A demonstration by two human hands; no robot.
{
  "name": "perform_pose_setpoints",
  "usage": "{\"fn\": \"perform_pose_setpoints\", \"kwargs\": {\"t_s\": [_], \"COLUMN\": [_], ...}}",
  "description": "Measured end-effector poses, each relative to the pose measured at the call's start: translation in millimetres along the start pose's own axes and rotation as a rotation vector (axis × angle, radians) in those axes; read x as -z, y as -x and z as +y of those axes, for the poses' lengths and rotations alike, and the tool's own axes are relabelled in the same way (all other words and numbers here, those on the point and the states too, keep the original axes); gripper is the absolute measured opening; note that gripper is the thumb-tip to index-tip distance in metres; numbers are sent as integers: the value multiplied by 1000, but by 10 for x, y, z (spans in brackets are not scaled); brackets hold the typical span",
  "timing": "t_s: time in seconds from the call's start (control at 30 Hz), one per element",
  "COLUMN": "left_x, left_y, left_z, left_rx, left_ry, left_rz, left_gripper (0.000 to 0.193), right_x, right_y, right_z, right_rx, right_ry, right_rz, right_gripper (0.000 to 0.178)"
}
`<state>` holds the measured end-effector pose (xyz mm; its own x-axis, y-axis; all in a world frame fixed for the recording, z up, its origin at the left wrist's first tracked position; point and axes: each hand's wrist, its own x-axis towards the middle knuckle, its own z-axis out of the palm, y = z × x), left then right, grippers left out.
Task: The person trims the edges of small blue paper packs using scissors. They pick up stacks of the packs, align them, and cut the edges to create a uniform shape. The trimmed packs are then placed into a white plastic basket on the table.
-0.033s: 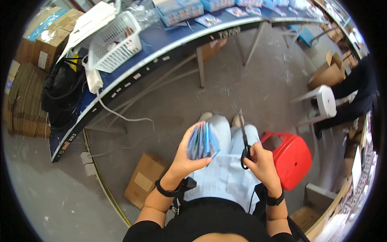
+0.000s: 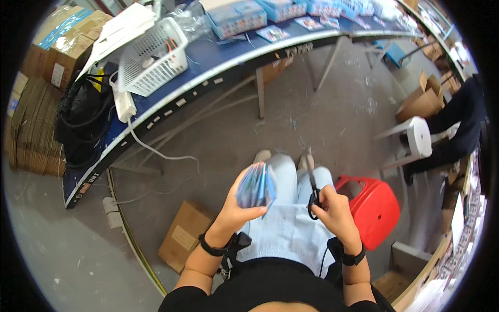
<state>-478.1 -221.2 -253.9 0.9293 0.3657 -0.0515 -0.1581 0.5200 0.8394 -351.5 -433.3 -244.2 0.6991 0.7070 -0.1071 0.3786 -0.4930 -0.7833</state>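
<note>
A fanned bundle of thin blue packets (image 2: 255, 188) is gripped in my left hand (image 2: 232, 212), the thumb across its lower edge. They look like flat sleeves or cards, and motion smears their faces. My right hand (image 2: 337, 212) is closed around the black handles of a pair of scissors (image 2: 315, 196). Their blades point up and away from me, and I cannot make out whether they are parted. Both hands are above my lap, with a gap between the packets and the scissors.
A blue-topped table (image 2: 228, 52) curves ahead, bearing a white plastic basket (image 2: 156, 73) and blue boxes (image 2: 239, 23). A red stool (image 2: 377, 210) is at my right, a cardboard box (image 2: 184, 234) on the floor at left. Beyond a white stool (image 2: 419, 138), a person's dark-clothed legs (image 2: 455, 140) show.
My left hand and the packets sit slightly lower and further left in the picture. The table and its boxes have shifted a little down in view. Both grips are the same.
</note>
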Motion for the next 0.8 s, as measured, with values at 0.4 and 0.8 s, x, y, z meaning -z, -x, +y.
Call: {"fn": "perform_pose_setpoints", "kwargs": {"t_s": [0.4, 0.8], "left_x": [668, 782], "left_y": [291, 502], "left_z": [678, 785], "left_rx": [-118, -119], "left_ry": [642, 486], "left_rz": [-83, -64], "left_gripper": [103, 99], "right_x": [-113, -685], "right_y": [-2641, -3532], "right_z": [-1388, -1689], "right_rx": [466, 641], "right_ry": [466, 641], "right_rz": [313, 377], "right_gripper": [27, 14]}}
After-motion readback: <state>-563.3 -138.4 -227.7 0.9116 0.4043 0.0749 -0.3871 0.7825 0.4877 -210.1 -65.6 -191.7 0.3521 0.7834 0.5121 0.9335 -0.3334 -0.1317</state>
